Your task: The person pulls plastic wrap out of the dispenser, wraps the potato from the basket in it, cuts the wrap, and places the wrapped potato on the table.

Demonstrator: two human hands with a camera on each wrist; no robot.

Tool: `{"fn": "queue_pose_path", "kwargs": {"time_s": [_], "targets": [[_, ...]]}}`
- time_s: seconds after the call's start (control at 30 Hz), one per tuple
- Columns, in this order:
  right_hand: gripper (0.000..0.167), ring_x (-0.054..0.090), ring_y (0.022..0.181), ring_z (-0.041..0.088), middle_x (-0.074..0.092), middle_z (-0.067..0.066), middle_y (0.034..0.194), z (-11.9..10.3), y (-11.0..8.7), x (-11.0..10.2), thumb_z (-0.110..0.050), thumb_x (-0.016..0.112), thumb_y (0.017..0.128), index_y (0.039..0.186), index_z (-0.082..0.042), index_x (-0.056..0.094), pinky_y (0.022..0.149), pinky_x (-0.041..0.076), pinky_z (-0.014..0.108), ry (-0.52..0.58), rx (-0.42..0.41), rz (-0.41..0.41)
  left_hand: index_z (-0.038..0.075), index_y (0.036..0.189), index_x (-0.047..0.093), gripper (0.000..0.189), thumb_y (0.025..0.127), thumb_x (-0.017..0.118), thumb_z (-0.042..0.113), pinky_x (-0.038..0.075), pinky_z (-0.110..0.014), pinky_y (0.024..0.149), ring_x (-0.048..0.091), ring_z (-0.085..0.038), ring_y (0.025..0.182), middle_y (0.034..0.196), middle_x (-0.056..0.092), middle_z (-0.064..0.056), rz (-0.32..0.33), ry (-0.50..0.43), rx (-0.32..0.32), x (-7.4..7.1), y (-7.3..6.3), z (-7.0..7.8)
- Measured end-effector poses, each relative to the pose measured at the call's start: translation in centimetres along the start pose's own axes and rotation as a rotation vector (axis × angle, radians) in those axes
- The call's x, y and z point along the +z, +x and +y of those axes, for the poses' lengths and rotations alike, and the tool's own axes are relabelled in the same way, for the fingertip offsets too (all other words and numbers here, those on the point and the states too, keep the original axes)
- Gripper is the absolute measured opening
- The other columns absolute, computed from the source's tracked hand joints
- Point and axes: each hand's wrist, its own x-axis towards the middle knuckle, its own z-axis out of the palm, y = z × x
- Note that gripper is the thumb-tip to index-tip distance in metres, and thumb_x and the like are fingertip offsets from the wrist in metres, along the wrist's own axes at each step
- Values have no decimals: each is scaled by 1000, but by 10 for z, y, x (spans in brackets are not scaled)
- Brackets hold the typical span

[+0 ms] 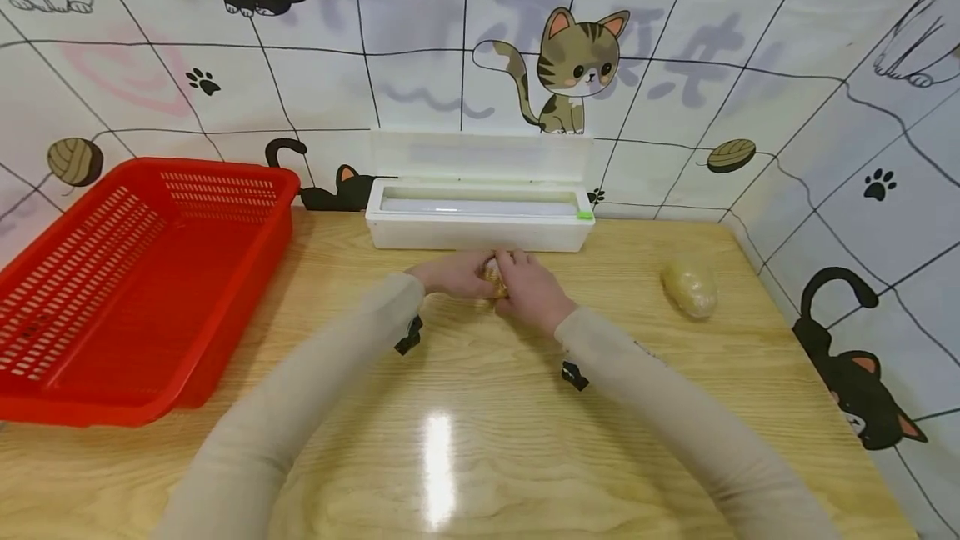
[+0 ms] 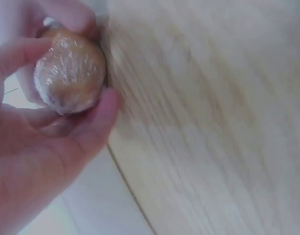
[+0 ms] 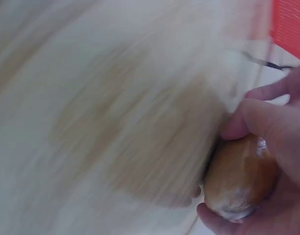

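Both hands hold a rounded, brownish-orange item in clear plastic film [image 2: 71,73] just in front of the white box; its kind cannot be told. From the left side, the left hand [image 1: 457,275] grips it, with finger and thumb bent round it in the left wrist view. The right hand [image 1: 534,290] grips the other side, its fingers and thumb curled about the item [image 3: 243,174] in the right wrist view. Crinkled film shows on its surface. To the right on the table lies a second film-wrapped item [image 1: 690,288], yellowish and oval.
A long white box [image 1: 480,234] with its lid raised stands at the table's back edge, a green tab at its right end. On the left is a red plastic basket [image 1: 225,332]. Cat-patterned sheeting [image 1: 420,90] borders the wooden table [image 1: 495,440] at the back and right.
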Motion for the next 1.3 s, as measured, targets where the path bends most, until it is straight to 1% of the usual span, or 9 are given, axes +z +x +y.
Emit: {"fn": "queue_pose_path", "kwargs": {"time_s": [0.07, 0.17, 0.23, 0.47, 0.57, 0.7, 0.9, 1.1, 1.3], "targets": [[89, 39, 124, 45, 38, 33, 135, 5, 0, -4, -19, 76, 79, 146, 8, 23, 100, 39, 50, 131, -18, -40, -4, 138, 41, 47, 97, 58, 14, 38, -39, 101, 49, -29, 121, 132, 51, -18, -31, 9, 19, -3, 1, 0], [93, 38, 126, 45, 34, 36, 137, 15, -6, -11, -18, 73, 82, 146, 14, 14, 102, 36, 50, 297, -44, -99, -8, 130, 43, 37, 101, 51, 15, 42, -37, 96, 52, -28, 112, 121, 53, -19, -74, 158, 39, 1, 6, 2], [89, 44, 121, 43, 40, 36, 133, 20, -12, -15, -21, 70, 87, 144, 17, 13, 99, 39, 49, 322, -54, -130, -9, 128, 41, 37, 101, 49, 16, 41, -38, 96, 49, -29, 112, 120, 50, -19, -100, 225, 16, 4, 8, 6], [56, 60, 88, 31, 58, 22, 97, 16, -15, -24, -17, 72, 88, 122, 17, 42, 79, 50, 42, 151, -111, -108, -10, 129, 34, 55, 91, 60, 20, 38, -42, 97, 41, -32, 113, 123, 42, -22, -145, 320, -65, 7, 14, 18], [51, 59, 86, 31, 57, 19, 94, 8, -11, -24, -19, 74, 85, 112, 15, 48, 78, 51, 42, 51, -129, -69, -9, 133, 29, 62, 92, 62, 22, 38, -43, 101, 38, -34, 120, 129, 38, -23, -143, 396, -106, 10, 15, 19], [51, 56, 89, 32, 55, 20, 95, -5, -10, -21, -24, 72, 86, 112, 14, 49, 79, 50, 43, -124, -108, -47, -6, 143, 19, 71, 94, 60, 24, 29, -46, 108, 26, -36, 134, 143, 27, -25, -148, 352, -169, 12, 18, 21], [53, 54, 94, 39, 52, 27, 104, -13, -11, -15, -24, 67, 91, 121, 14, 43, 75, 52, 47, -187, -43, -37, -14, 136, 27, 70, 89, 67, 19, 28, -39, 108, 36, -35, 124, 134, 38, -27, -110, 255, -44, 11, 17, 12], [70, 47, 106, 41, 46, 30, 117, 0, -13, -7, -23, 70, 87, 132, 15, 33, 90, 44, 50, 16, -39, -18, -15, 138, 25, 72, 87, 66, 17, 28, -48, 108, 33, -38, 129, 137, 34, -29, -71, 284, -65, 13, 15, 9], [61, 57, 96, 30, 58, 17, 105, 13, -18, -13, -22, 83, 76, 118, 8, 51, 85, 47, 42, 303, 102, -13, -8, 136, 29, 69, 89, 69, 22, 37, -47, 100, 37, -32, 121, 132, 36, -22, -74, 258, -111, 16, 16, 12]]}}
